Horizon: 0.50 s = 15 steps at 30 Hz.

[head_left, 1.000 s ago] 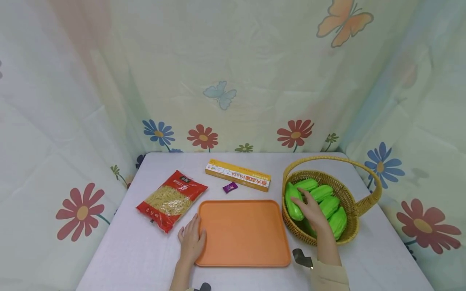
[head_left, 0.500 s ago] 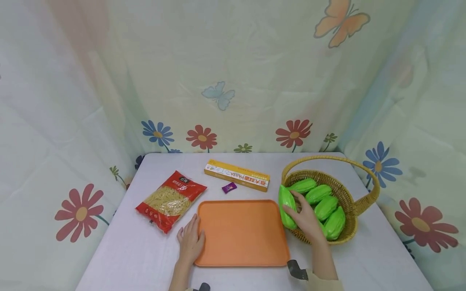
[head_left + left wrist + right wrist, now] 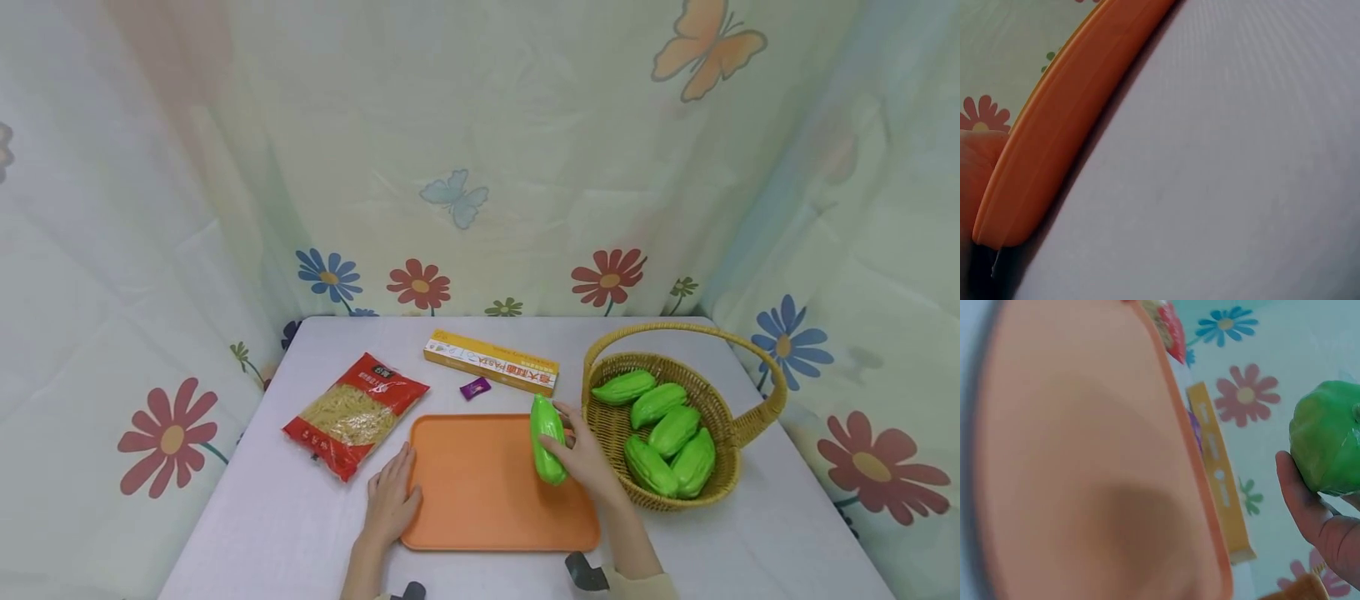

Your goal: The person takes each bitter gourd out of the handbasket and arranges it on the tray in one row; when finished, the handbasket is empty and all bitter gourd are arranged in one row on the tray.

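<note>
My right hand (image 3: 588, 460) holds a bright green, ridged gourd (image 3: 547, 442) between thumb and fingers, above the right part of an orange tray (image 3: 472, 500). In the right wrist view the gourd (image 3: 1327, 440) shows end-on at the right edge, with the thumb against it. My left hand (image 3: 390, 497) rests along the tray's left rim, fingers mostly straight. The left wrist view catches only a bit of that hand (image 3: 979, 169) beside the tray's side wall (image 3: 1066, 119). Right of the tray, a wicker basket (image 3: 723, 417) contains several similar gourds (image 3: 675, 430).
A red-ended bag of pasta (image 3: 356, 414) lies left of the tray. Behind the tray are a long yellow pasta box (image 3: 491, 362) and a small purple packet (image 3: 475, 387). The basket's tall arched handle (image 3: 686, 327) rises at the right. Flowered curtains (image 3: 495, 208) enclose the table.
My right hand has lifted one gourd out of the basket and carried it left over the tray. The left hand stays on the tray's rim.
</note>
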### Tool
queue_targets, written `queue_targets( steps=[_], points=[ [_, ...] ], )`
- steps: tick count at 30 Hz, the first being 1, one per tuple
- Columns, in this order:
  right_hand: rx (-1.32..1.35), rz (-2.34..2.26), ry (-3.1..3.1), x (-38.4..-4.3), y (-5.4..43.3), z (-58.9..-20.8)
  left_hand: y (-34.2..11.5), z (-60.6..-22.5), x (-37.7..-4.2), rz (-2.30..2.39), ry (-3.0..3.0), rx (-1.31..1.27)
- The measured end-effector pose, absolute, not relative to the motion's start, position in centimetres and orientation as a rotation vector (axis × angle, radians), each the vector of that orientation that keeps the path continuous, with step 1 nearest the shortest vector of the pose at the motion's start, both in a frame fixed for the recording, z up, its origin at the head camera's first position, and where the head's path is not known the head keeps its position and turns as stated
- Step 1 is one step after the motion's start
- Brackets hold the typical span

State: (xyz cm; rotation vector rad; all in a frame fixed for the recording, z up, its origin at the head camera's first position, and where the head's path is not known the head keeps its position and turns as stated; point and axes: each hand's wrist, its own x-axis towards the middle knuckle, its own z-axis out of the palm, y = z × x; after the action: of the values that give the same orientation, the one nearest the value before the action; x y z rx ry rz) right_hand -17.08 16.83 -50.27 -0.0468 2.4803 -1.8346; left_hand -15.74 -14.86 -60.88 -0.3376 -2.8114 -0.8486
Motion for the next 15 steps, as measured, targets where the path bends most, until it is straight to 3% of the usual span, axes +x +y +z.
queue_targets(
  steps=[15],
  points=[
    [-0.094,-1.735,2.588,-16.2,10.3,-54.2,-15.5,-61.0,-15.7,-0.823,-2.782,-0.424]
  ],
)
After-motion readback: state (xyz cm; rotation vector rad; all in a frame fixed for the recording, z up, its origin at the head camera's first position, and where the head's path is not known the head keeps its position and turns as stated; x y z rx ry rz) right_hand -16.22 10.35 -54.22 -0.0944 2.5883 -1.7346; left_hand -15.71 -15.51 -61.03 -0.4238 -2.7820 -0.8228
